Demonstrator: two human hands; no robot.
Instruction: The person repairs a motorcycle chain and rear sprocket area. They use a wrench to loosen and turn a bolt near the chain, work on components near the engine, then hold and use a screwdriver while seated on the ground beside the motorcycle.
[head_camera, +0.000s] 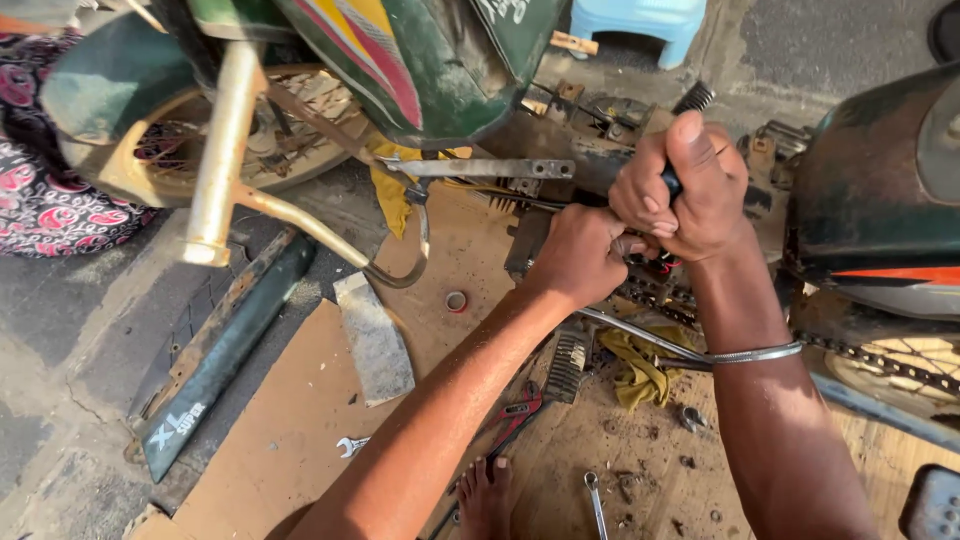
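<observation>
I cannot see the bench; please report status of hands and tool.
Right hand fisted on dark tool handle. Left hand steadies below, at engine. Nothing blocking.

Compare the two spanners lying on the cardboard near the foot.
The left spanner lies pale and mostly hidden behind the forearm, only its open-jaw end showing. The right spanner shows a ring end and a slim shaft running toward the frame's bottom edge. Both are metal and lie untouched on the cardboard.

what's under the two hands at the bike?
Under the left hand and right hand: drive chain, a yellow rag, and a footpeg on cardboard. The right hand grips a dark handle; its tip and the part worked on are covered.
</observation>
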